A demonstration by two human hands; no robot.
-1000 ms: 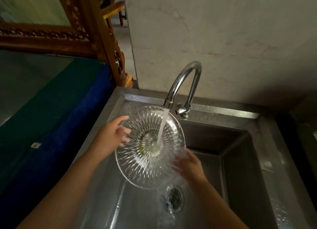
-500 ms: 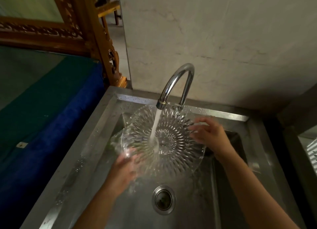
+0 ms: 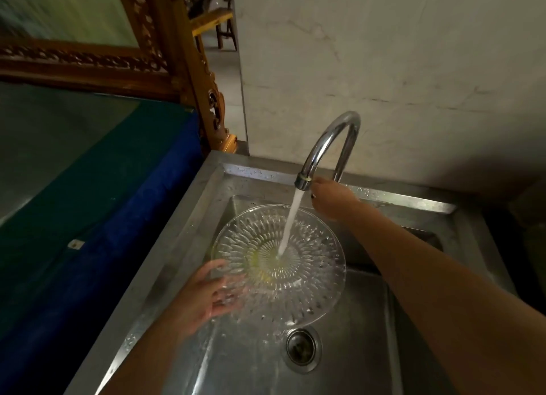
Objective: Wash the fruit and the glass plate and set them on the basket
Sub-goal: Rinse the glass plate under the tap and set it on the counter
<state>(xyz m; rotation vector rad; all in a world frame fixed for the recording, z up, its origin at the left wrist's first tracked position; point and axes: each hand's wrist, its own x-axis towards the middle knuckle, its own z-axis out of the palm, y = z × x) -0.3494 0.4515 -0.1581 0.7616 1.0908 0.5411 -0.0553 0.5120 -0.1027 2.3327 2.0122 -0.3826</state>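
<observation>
Ribbed glass plate (image 3: 295, 282) held under tap stream, rim at 7 o'clock pinched by left hand (image 3: 206, 298) fingers; right hand (image 3: 331, 198) fingers' state cannot be told, by tap base. Steel sink (image 3: 369, 350) wet; wall pale.

This looks like the washing corner of a home kitchen: a stainless-steel sink (image 3: 348, 365) with a round drain (image 3: 301, 346) is set in a steel counter (image 3: 183, 235) against a pale, stained plaster wall (image 3: 384, 54), and a curved chrome tap (image 3: 331, 140) runs water (image 3: 291, 223) onto a patterned glass plate (image 3: 310, 279). To the left stand a carved wooden frame (image 3: 177, 54) and a surface under green and blue cloth (image 3: 88, 187), with a wooden stool (image 3: 215, 25) in a room beyond, all household furnishings.
</observation>
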